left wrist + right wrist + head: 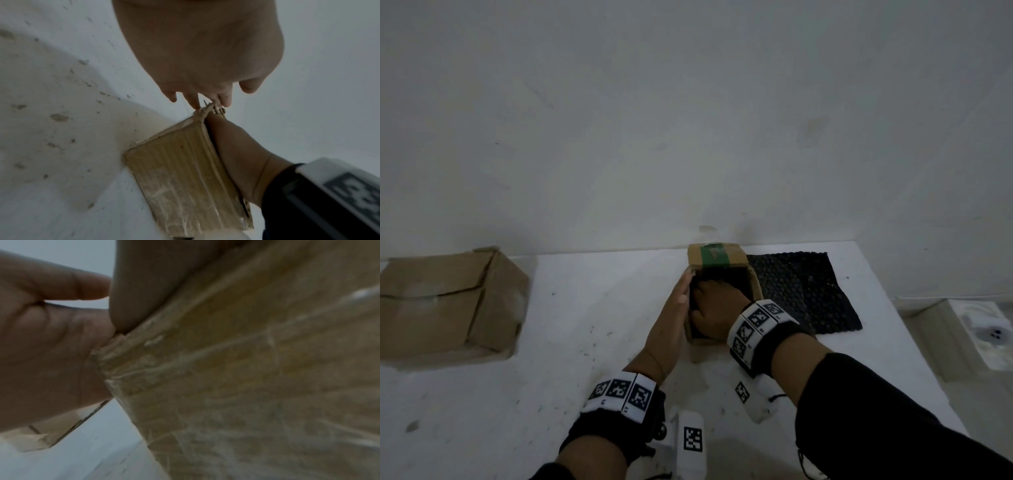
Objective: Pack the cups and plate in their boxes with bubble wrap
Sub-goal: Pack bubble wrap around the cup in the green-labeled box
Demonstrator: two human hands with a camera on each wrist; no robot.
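Note:
A small open cardboard box (756, 286) with green tape on its far flap stands mid-table; its wall shows in the wrist views (185, 178) (246, 386). My right hand (717, 305) reaches down into it, with fingers and thumb curled on a dark bubble-wrapped bundle (726, 277). What the bundle holds is hidden. My left hand (671, 315) lies flat and straight against the box's left wall, fingertips at its far corner (197, 105); its palm (45, 353) touches the box's corner. A black bubble wrap sheet (804, 291) lies flat just right of the box.
A larger closed cardboard box (448, 301) sits at the far left of the white table (585, 308) and shows low in the right wrist view (51, 431). A wall runs behind the table. The table's right edge drops off beyond the bubble wrap sheet.

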